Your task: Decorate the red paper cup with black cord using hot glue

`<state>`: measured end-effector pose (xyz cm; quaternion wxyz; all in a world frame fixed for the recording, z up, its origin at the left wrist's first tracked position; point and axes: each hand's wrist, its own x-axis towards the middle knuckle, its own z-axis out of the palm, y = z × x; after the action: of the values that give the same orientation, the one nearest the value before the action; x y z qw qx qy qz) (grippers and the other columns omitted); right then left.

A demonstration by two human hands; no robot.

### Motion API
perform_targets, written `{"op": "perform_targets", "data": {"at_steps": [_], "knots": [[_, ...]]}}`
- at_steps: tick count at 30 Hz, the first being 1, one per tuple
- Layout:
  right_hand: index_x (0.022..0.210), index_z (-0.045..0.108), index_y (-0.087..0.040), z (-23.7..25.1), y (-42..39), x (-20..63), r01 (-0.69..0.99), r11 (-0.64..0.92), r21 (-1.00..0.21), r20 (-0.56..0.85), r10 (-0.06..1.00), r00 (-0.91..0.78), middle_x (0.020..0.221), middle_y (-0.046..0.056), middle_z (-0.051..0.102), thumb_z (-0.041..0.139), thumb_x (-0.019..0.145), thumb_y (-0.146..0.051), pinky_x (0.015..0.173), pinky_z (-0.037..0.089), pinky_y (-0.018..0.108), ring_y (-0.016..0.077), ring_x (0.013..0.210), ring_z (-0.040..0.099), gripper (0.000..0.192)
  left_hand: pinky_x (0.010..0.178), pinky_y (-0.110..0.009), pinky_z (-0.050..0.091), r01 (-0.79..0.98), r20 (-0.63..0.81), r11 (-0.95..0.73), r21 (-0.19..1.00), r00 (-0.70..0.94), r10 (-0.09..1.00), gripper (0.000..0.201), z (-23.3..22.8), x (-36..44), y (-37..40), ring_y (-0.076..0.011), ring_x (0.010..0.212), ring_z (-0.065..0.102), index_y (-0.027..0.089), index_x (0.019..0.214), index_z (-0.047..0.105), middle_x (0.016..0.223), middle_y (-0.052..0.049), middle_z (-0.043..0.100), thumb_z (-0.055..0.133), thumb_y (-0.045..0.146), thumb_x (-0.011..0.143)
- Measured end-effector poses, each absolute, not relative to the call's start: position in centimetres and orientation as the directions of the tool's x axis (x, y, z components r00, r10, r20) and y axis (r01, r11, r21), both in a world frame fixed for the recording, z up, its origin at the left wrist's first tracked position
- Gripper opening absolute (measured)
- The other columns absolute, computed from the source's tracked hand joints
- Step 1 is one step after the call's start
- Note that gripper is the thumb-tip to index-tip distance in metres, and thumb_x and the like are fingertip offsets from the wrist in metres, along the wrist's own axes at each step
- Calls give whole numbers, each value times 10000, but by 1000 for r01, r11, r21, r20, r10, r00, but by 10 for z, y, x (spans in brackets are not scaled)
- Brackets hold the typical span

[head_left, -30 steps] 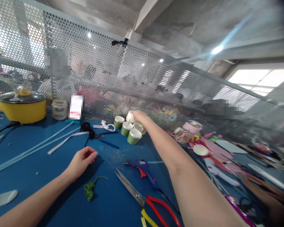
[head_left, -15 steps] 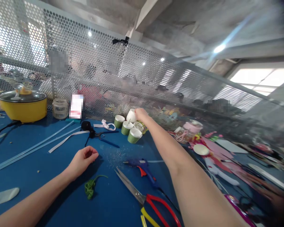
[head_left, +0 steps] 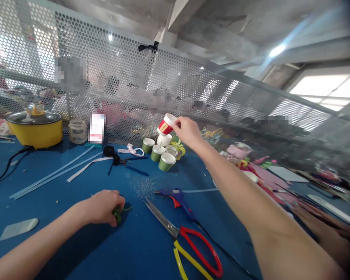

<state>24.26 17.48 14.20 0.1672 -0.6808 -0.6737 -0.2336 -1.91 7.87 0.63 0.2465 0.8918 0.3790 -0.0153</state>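
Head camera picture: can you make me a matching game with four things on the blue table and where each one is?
Things:
1. red and white cup
2. green string
3. yellow pot
4. scissors

Places:
A. far left, by the mesh wall
B. lifted above the green cups, in the right hand's grip
C. flat on the table near the front, red and yellow handles
D. under the left hand's fingers

Pairs: 1-B, 2-D, 3-A, 4-C

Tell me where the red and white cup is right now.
In the head view, the red and white cup is held tilted in the right hand, lifted just above the cluster of green cups near the perforated metal screen.
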Motion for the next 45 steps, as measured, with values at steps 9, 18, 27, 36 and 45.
{"op": "perform_targets", "data": {"at_steps": [9, 18, 27, 36, 45], "knots": [[760, 560, -158, 95, -15, 186, 800, 537, -267, 382, 821, -424, 774, 44, 574, 533, 804, -217, 652, 439, 269, 139, 711, 530, 78, 535, -245, 371, 737, -58, -574, 355, 631, 774, 155, 17, -33, 107, -197, 660, 583, 172, 717, 645, 706, -54, 649, 569, 295, 660], [777, 555, -147, 29, -47, 154, 778, 515, -359, 275, 855, -439, 855, 50, 589, 570, 779, -162, 722, 455, 269, 163, 822, 530, 21, 838, -327, 413, 905, 206, -353, 237, 308, 929, 374, 42, 3, 197, -253, 1023, 522, 104, 1133, 500, 1125, -143, 536, 514, 230, 782], [790, 551, -164, 11, -44, 157, 732, 576, -364, 400, 806, -436, 870, 51, 587, 561, 773, -140, 717, 457, 278, 167, 812, 523, 31, 771, -388, 477, 950, 31, -190, 249, 188, 982, 300, -10, -2, 199, -195, 936, 553, 158, 1102, 500, 1103, -79, 537, 495, 281, 829], [790, 552, -155, 8, -47, 164, 734, 566, -376, 404, 813, -420, 865, 53, 588, 572, 762, -133, 727, 455, 270, 159, 819, 522, 41, 772, -381, 477, 881, 45, -171, 442, 169, 985, 288, -1, -12, 208, -198, 939, 551, 165, 1091, 511, 1108, -74, 537, 495, 283, 829], [786, 563, -134, 5, -46, 162, 698, 609, -377, 440, 781, -443, 856, 75, 585, 522, 786, -150, 685, 445, 275, 167, 782, 502, 43, 767, -396, 478, 781, 48, -130, 611, 127, 991, 306, 0, 6, 226, -195, 926, 555, 146, 1106, 496, 1103, -83, 537, 490, 283, 832]]}}
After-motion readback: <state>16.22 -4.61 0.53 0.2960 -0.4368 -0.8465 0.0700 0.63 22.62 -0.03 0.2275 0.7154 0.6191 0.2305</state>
